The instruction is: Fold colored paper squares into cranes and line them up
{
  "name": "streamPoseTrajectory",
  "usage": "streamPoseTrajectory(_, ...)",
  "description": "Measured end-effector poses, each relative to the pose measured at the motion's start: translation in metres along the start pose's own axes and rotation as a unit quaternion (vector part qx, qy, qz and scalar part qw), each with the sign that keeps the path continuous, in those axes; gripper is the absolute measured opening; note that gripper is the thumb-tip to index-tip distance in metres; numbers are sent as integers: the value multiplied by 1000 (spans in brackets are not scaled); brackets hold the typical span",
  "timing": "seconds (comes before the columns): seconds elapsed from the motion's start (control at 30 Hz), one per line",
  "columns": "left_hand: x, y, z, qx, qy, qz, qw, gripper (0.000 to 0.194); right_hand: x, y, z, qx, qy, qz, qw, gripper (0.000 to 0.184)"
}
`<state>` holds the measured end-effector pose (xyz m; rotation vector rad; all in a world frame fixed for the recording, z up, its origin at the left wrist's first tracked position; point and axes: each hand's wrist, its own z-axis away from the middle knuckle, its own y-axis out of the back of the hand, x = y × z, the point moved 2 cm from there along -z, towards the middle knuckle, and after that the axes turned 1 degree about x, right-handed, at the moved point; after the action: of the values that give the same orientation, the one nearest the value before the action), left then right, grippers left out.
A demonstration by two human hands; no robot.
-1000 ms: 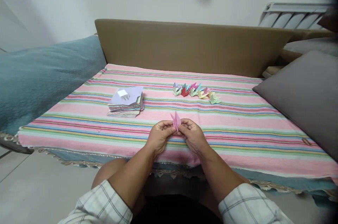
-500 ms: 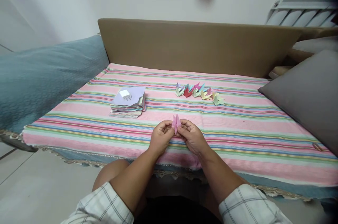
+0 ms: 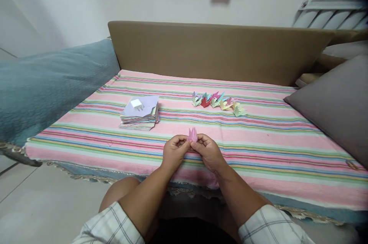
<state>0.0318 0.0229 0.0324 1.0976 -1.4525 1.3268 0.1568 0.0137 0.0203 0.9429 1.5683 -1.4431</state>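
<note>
A small pink origami piece (image 3: 192,135), folded to narrow points at its top, is held upright over the striped cloth. My left hand (image 3: 176,151) pinches its left side between thumb and fingers. On the other side my right hand (image 3: 207,151) grips it the same way, and the two thumbs meet at its lower edge. The fingers partly cover the paper's lower part. Beyond my hands, several folded paper cranes (image 3: 214,101) in green, red, yellow, purple and pink sit in a close cluster.
Left of my hands lies a stack of coloured paper (image 3: 139,121), with a white plug adapter (image 3: 137,104) on top. A striped cloth (image 3: 94,132) covers the seat. A grey cushion (image 3: 336,98) leans at the right, near a small brown object (image 3: 351,165). Behind stands a brown backrest (image 3: 212,52).
The pink piece has been tilted and its points now show spread apart at the top. My thumbs have drawn together beneath it. The view has tipped up slightly, showing a pink note on the wall.
</note>
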Motion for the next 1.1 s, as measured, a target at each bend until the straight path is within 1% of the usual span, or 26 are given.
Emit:
streamPoseTrajectory(0.13,0,0,-1,-18,11,18,1000,23,2,3,-1,14,-15,5,1000,29)
streamPoseTrajectory(0.23,-1,2,-2,-19,7,13,1000,24,0,6,-1,4,-17,22,1000,28)
streamPoseTrajectory(0.33,0,3,-3,-39,8,-3,999,23,-2,7,1,-6,-8,39,999,28)
streamPoseTrajectory(0.37,1,3,-3,-46,2,-14,999,22,-3,8,1,-9,-5,46,999,28)
streamPoseTrajectory(0.43,4,4,-3,-50,-30,-42,997,20,-3,7,3,-13,-2,65,998,27)
streamPoseTrajectory(0.53,7,6,-3,-29,-85,-58,994,15,-3,6,4,-20,-6,88,996,24)
streamPoseTrajectory(0.6,6,6,-3,-22,-89,-37,995,14,-2,5,4,-24,-12,92,995,24)
streamPoseTrajectory(0.83,2,4,-4,-42,-56,14,997,12,-2,4,6,-42,-14,115,992,22)
streamPoseTrajectory(0.9,5,3,-3,-36,-71,-3,997,12,-3,5,6,-44,-14,123,991,21)
streamPoseTrajectory(1.03,10,3,-2,-24,-126,-68,989,10,-5,5,8,-48,-19,120,991,20)
streamPoseTrajectory(1.1,11,3,-1,-24,-139,-75,987,11,-5,5,8,-53,-20,114,992,19)
